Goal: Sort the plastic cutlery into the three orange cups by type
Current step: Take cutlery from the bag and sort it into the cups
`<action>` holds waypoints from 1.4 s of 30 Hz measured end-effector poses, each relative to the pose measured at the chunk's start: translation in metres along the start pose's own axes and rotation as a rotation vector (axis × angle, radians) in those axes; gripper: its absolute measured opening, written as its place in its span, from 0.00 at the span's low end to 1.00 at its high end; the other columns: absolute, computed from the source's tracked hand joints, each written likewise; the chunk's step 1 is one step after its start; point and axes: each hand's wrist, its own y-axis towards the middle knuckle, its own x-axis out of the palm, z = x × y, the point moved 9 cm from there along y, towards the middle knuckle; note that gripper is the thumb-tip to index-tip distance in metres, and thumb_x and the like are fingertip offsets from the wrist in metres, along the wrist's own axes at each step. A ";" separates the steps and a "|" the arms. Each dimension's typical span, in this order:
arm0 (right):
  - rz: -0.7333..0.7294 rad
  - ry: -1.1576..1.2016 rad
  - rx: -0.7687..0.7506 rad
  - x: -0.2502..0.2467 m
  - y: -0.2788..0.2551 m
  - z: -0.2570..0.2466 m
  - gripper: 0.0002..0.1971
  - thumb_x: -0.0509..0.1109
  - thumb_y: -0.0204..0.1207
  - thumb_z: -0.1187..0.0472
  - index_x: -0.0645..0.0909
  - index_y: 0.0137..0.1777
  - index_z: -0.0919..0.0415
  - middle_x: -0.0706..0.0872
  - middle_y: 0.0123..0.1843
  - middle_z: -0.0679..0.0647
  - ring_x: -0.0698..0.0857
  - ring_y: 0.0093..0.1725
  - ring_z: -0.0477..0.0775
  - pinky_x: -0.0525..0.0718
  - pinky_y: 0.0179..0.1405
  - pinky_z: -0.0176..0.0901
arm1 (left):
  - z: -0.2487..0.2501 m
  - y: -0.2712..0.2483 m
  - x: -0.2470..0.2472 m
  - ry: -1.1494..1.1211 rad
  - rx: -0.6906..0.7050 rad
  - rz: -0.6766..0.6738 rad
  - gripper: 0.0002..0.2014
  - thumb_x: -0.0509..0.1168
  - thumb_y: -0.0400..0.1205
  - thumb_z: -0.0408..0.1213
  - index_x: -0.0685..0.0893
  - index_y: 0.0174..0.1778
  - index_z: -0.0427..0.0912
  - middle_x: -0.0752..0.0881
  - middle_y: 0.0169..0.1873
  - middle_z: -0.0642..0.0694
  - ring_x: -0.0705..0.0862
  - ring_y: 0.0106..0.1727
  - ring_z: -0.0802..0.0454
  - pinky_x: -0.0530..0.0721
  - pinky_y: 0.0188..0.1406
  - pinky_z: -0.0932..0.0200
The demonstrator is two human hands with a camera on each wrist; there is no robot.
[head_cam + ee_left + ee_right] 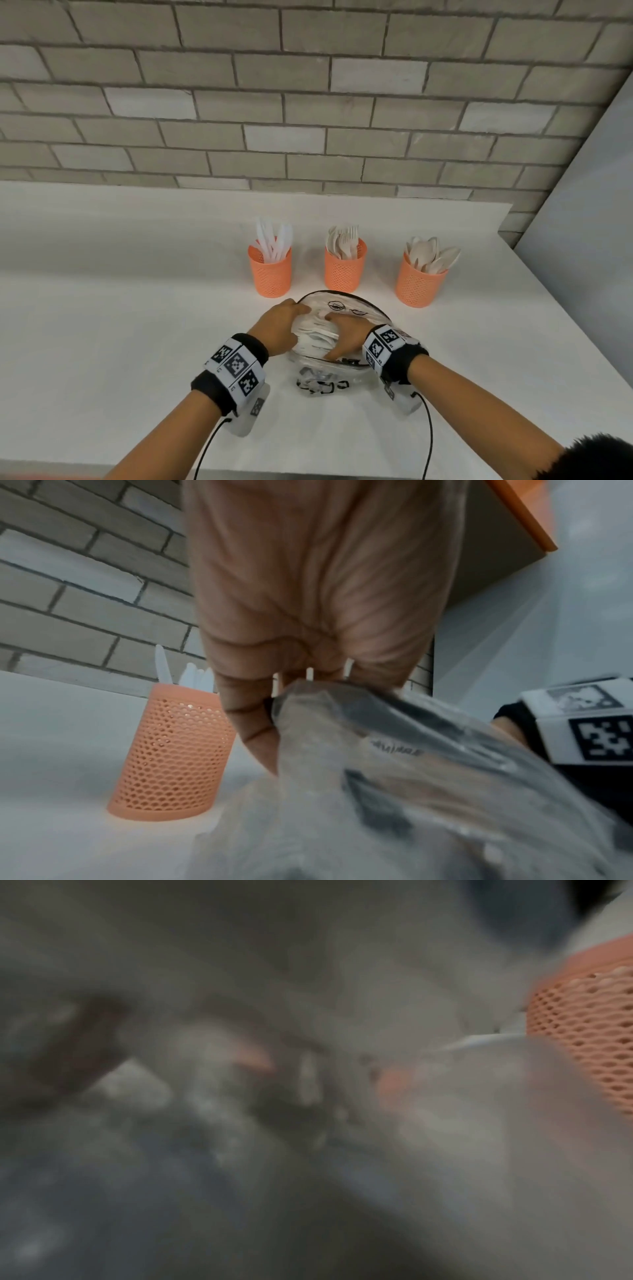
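Three orange mesh cups stand in a row: the left cup (270,272) (174,753) holds white knives, the middle cup (345,270) forks, the right cup (419,286) (589,1042) spoons. In front of them lies a clear plastic bag (346,306) (394,791) with black print and white cutlery (315,339) inside. My left hand (286,325) (274,712) grips the bag's left edge. My right hand (342,337) reaches into the bag and lies over the cutlery, thumb and fingers spread either side of the bundle. The right wrist view is blurred by the bag.
The white counter (137,308) runs back to a grey brick wall (308,102). Its right side ends at an edge beside a pale panel (589,212). Cables hang from both wrist bands over the counter's near edge.
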 end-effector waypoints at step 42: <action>0.053 0.294 0.049 -0.001 -0.010 -0.003 0.34 0.76 0.67 0.45 0.71 0.70 0.58 0.81 0.67 0.55 0.80 0.62 0.54 0.76 0.64 0.43 | -0.020 0.003 -0.045 -0.054 -0.055 0.294 0.19 0.57 0.79 0.26 0.83 0.62 0.45 0.81 0.62 0.41 0.80 0.61 0.43 0.77 0.58 0.57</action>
